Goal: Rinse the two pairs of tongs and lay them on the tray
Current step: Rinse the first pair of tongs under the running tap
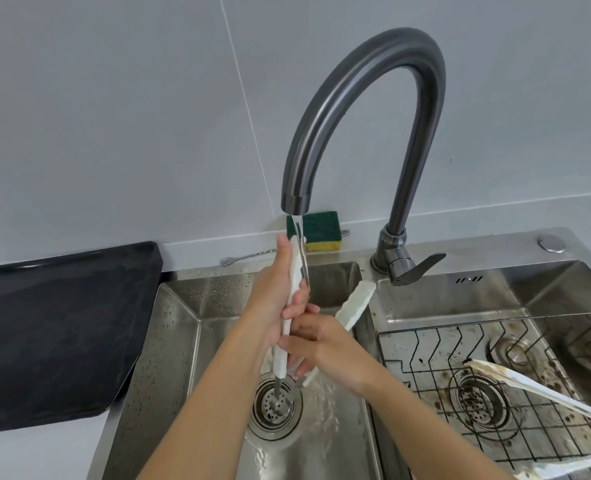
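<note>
Both hands are together under the faucet (363,109), clamped on one pair of white tongs (295,289): the left hand (269,299) grips one arm of it, held upright in the stream of water (299,237), while the right hand (318,344) wraps the lower part, and the other arm splays out toward the faucet's lever. The tongs' metal end hangs just above the drain (275,405) of the basin below the spout. The second pair of tongs (543,393) lies in the basin right of the faucet, on a wire rack (425,344) over a stained floor. The black tray (55,327) sits on the counter left of the faucet. Behind the spout, a green-and-yellow sponge (320,232) and a spoon (245,256) rest by the wall.
</note>
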Available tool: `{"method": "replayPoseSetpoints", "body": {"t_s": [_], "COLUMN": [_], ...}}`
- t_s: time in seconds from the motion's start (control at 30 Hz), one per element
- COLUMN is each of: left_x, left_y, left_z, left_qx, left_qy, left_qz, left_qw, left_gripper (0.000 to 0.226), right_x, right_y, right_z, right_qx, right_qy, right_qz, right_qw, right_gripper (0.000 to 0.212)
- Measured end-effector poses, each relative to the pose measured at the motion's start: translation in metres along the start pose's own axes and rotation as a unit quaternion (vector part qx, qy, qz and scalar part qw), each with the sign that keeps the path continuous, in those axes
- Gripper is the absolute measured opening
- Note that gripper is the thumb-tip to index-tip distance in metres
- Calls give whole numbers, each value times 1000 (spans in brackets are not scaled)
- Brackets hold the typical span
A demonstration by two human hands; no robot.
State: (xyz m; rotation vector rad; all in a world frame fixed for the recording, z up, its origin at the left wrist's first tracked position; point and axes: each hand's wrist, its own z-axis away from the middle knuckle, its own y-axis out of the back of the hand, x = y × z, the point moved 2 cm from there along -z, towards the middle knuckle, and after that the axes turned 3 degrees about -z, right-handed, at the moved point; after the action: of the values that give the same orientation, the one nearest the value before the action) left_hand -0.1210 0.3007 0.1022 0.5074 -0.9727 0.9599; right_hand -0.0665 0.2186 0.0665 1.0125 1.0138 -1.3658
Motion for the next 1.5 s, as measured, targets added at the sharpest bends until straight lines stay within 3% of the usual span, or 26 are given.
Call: {"method": "replayPoseSetpoints", "body": {"t_s": [0.13, 0.23, 0.33, 0.4, 0.47, 0.57, 0.63, 0.8, 0.9, 0.97, 1.03, 1.13, 1.2, 1.27, 1.37, 1.43, 1.5], "left_x": [-5, -3, -5, -10, -18, -37, -43, -51, -49, -45, -44, -45, -40, -36, -37, -36, -30], "left_y": [7, 12, 15, 15, 13, 8, 2, -17, -17, -13, -7, 5, 8, 8, 4, -1, -3], "left_z": [-7, -13, -18, -22, -26, -39, -40, -34, -31, -31, -32, -40, -41, -43, -43, -42, -40], "left_qx": [23, 76, 60, 36, 19, -14, -22, 56, 146, 199, 198, 184, 199, 201, 200, 209, 236], "left_qy": [-13, -20, -3, 25, 47, 73, 82, -14, -19, -19, 8, 50, 28, -2, -44, -61, -70], "left_qz": [112, 153, 231, 287, 309, 231, 155, -44, -61, -76, -51, -40, -38, -42, -121, -153, -124], "left_qw": [993, 985, 971, 957, 950, 970, 984, 997, 987, 977, 979, 981, 979, 979, 971, 964, 961], "left_gripper": [37, 20, 12, 12, 17, 45, 58, 27, 15, 22, 34, 25, 19, 27, 24, 37, 45], "right_x": [1, 2, 3, 3, 0, -9, -14, -14, -13, -14, -15, -16, -15, -11, -4, 1, 2], "right_y": [7, 15, 27, 32, 34, 32, 32, 30, 21, 13, 4, -4, -3, -1, -6, -9, -9], "right_z": [7, 14, 19, 15, 12, 13, 15, 16, 18, 19, 21, 26, 30, 33, 35, 37, 38], "right_qx": [107, 258, 394, 364, 269, 184, 186, 197, 173, 150, 131, 114, 113, 116, 114, 113, 110], "right_qy": [73, 134, 135, 62, 20, 44, 63, 88, 84, 79, 74, 59, 41, 30, 14, 6, 8], "right_qz": [119, 76, 31, -105, -237, -353, -364, -345, -358, -354, -326, -347, -408, -435, -433, -439, -436], "right_qw": [984, 954, 909, 924, 933, 916, 910, 914, 914, 920, 933, 929, 905, 892, 894, 891, 893], "right_gripper": [11, 14, 26, 31, 23, 7, 6, 8, 10, 12, 10, 10, 13, 19, 22, 26, 27]}}
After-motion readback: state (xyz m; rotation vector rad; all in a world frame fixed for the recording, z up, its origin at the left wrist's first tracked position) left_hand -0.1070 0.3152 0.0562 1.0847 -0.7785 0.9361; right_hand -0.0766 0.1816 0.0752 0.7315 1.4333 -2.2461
